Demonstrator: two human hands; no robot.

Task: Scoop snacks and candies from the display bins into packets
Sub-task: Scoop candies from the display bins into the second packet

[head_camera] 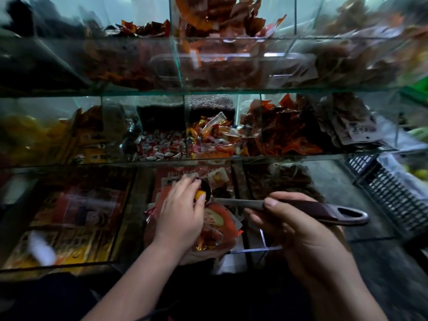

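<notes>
Beneath stacked glass bins (pixel 185 126), left hand (pixel 180 212) pinches a yellow candy (pixel 200 195); right hand (pixel 298 230) grips the scoop (pixel 312 208), black crate (pixel 389 198) alongside.

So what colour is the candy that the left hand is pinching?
Yellow-orange candy, pinched by the left hand; it shows in the head view.

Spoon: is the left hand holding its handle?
No, the right hand grips the spoon by its handle, while the left hand pinches a yellow candy at its bowl.

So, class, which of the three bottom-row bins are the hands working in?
The middle bin: the left hand pinches a yellow candy over it and the right hand holds the scoop there; the neighbouring bins are untouched.
</notes>
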